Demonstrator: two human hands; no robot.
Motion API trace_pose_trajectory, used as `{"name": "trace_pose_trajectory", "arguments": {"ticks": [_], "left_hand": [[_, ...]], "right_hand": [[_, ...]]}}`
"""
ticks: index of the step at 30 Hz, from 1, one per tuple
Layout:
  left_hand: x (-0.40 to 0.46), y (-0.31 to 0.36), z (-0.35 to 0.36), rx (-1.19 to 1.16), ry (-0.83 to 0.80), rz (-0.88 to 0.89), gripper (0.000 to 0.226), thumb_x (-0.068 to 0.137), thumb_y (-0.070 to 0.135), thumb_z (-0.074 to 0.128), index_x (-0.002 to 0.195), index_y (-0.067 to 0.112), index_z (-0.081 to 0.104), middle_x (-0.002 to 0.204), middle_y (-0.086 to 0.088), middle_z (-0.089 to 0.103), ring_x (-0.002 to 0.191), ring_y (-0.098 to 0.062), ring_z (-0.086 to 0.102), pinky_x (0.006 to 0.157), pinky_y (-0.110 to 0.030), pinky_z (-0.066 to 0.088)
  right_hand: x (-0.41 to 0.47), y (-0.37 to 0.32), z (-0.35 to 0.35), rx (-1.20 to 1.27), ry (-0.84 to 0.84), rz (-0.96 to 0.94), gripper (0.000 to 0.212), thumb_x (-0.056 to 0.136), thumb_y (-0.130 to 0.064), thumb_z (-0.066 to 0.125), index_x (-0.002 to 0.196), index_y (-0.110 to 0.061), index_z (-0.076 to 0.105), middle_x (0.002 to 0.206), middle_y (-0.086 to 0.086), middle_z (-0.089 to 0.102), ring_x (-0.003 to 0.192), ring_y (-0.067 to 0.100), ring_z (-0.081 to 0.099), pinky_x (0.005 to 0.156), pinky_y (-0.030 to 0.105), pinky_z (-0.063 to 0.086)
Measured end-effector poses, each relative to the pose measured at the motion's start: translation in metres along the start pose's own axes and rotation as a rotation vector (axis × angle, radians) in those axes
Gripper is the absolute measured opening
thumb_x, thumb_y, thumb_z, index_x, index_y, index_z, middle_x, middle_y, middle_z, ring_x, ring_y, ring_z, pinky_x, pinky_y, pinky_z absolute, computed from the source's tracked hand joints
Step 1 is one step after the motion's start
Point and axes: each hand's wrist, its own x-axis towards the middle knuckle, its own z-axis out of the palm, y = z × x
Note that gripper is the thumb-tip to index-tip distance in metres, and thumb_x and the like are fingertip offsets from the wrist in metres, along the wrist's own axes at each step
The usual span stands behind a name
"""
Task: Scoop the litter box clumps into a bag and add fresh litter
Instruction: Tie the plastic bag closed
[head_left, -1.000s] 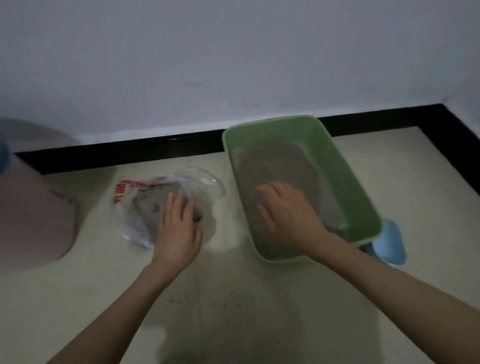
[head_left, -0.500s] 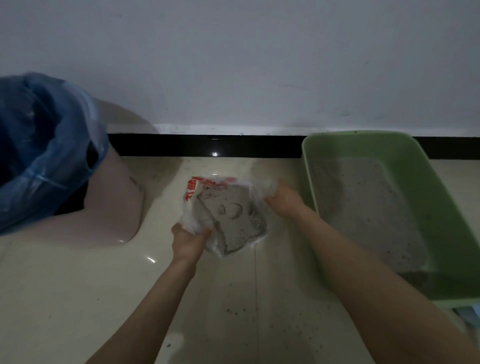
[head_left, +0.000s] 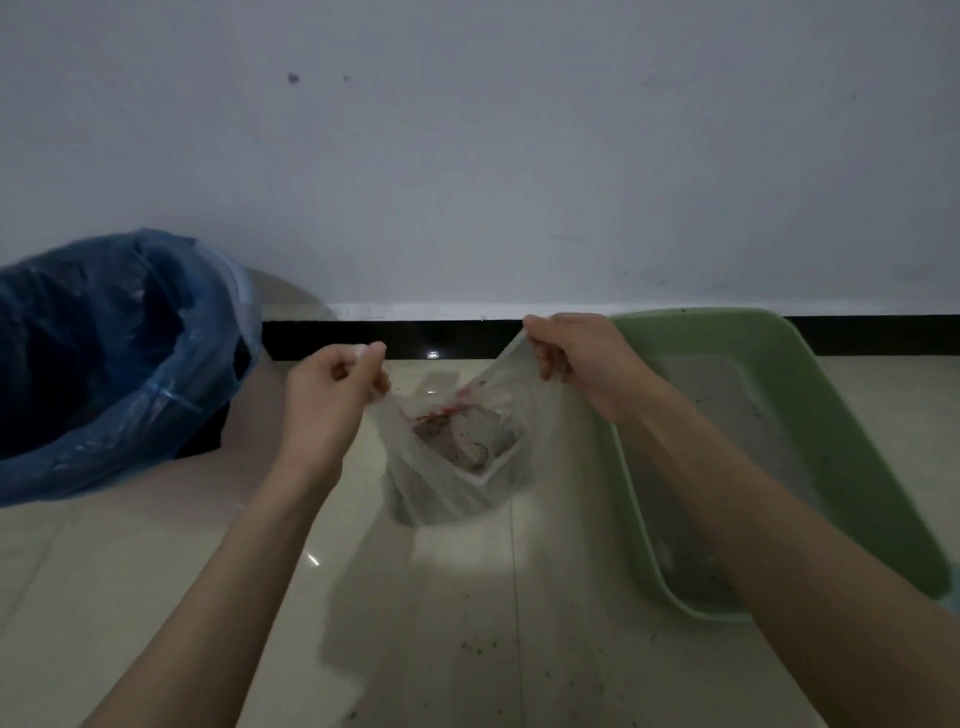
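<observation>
Nearest the camera, the pale tiled floor (head_left: 156, 597) is speckled with dark grains (head_left: 478, 647) of spilled litter. Above it both forearms reach forward and hold a thin, see-through plastic bag (head_left: 441, 483) up between them. The left hand (head_left: 327, 400) pinches one top edge of the bag between thumb and curled fingers (head_left: 371, 353); the right hand (head_left: 582, 364) grips the opposite edge the same way, fingers closed on the film. The bag's mouth is stretched between the two hands, and its bottom sags with a grey lump of litter (head_left: 467, 436) inside; some red print shows on the film. Whether the bottom rests on the floor or hangs just above it cannot be told.

The bag looks soft and flimsy, with all its weight low down, so it will likely swing and stretch. The film may be slick, and a tear at the loaded bottom would spill the contents. The top edges, where the hands already are, seem the right place to hold; gathering them together would give a firmer grip than a two-point pinch.

Just right of the bag lies the green litter box (head_left: 831, 441), with a thin grey layer on its floor. To the left stands a bin lined with a blue bag (head_left: 130, 364). Behind everything run a black skirting (head_left: 415, 338) and a plain wall (head_left: 467, 156).
</observation>
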Motion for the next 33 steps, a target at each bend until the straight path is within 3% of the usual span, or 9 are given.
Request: {"name": "trace_pose_trajectory", "arguments": {"ticks": [7,9,12,16,19,23,26,30,33], "left_hand": [[-0.017,0.035,-0.002,-0.084,0.001,0.061,0.027,0.089,0.029,0.058,0.085,0.004,0.068,0.081,-0.006,0.066,0.081,-0.018,0.059,0.081,-0.037,0.046],[-0.018,0.036,-0.001,-0.118,0.03,0.069,0.025,0.089,0.03,0.058,0.086,0.008,0.068,0.082,-0.006,0.064,0.08,-0.019,0.056,0.077,-0.037,0.045],[-0.008,0.028,0.004,-0.112,0.049,0.088,0.015,0.089,0.029,0.059,0.089,0.018,0.069,0.095,-0.002,0.065,0.087,-0.017,0.057,0.08,-0.032,0.045],[0.011,0.001,0.015,-0.176,-0.031,0.053,0.015,0.09,0.015,0.058,0.089,0.027,0.067,0.114,0.008,0.064,0.106,-0.006,0.056,0.091,-0.023,0.043],[0.016,-0.017,0.023,-0.173,-0.155,0.09,0.027,0.091,0.006,0.054,0.115,0.018,0.056,0.127,-0.002,0.057,0.111,-0.003,0.053,0.092,-0.017,0.042],[0.014,-0.036,0.028,-0.061,-0.299,0.159,0.053,0.089,0.012,0.058,0.136,0.025,0.036,0.134,0.001,0.048,0.122,-0.005,0.047,0.091,-0.014,0.044],[0.009,-0.053,0.032,0.033,-0.307,0.201,0.065,0.08,0.031,0.069,0.132,0.027,0.031,0.14,0.001,0.041,0.126,-0.008,0.044,0.099,-0.028,0.042],[0.002,-0.071,0.038,-0.008,-0.217,0.111,0.049,0.078,0.025,0.069,0.103,0.033,0.028,0.134,0.011,0.041,0.118,-0.002,0.048,0.096,-0.025,0.044],[0.006,-0.094,0.039,0.087,-0.275,0.055,0.065,0.08,0.021,0.069,0.126,0.029,0.025,0.126,0.024,0.032,0.119,0.006,0.039,0.102,-0.027,0.036]], "right_hand": [[-0.031,-0.026,-0.003,-0.186,0.04,-0.283,0.023,0.089,-0.014,0.055,0.069,-0.005,0.049,0.07,0.012,0.041,0.061,0.014,0.036,0.051,0.018,0.029],[-0.034,-0.027,-0.011,-0.202,0.071,-0.33,0.024,0.09,-0.013,0.056,0.073,0.004,0.053,0.082,0.013,0.046,0.073,0.012,0.043,0.061,0.016,0.033],[-0.033,-0.023,-0.014,-0.152,0.11,-0.324,0.015,0.091,-0.018,0.056,0.082,-0.006,0.057,0.111,0.0,0.052,0.104,0.007,0.047,0.081,0.007,0.034],[-0.026,0.004,-0.006,-0.085,0.059,-0.255,0.015,0.093,-0.018,0.054,0.081,-0.01,0.054,0.103,0.007,0.062,0.089,0.005,0.054,0.08,0.023,0.044],[-0.021,0.014,-0.005,0.005,0.046,-0.25,0.003,0.092,-0.016,0.056,0.094,-0.017,0.058,0.119,0.003,0.061,0.101,0.006,0.055,0.092,0.032,0.046],[-0.019,0.025,0.002,-0.232,0.087,-0.342,0.025,0.088,-0.006,0.058,0.112,-0.011,0.057,0.12,0.0,0.058,0.098,0.005,0.053,0.083,0.021,0.045],[-0.014,0.039,0.008,-0.227,0.157,-0.304,0.045,0.084,-0.01,0.065,0.125,-0.012,0.047,0.113,0.002,0.056,0.099,0.011,0.054,0.075,0.013,0.043],[-0.003,0.055,0.018,-0.19,0.227,-0.164,0.052,0.076,-0.02,0.074,0.114,-0.014,0.04,0.097,-0.01,0.049,0.093,0.011,0.051,0.081,0.031,0.049],[0.002,0.075,0.027,-0.17,0.238,-0.108,0.061,0.072,-0.032,0.077,0.116,-0.022,0.035,0.107,-0.008,0.046,0.101,0.011,0.05,0.083,0.029,0.046]]}}
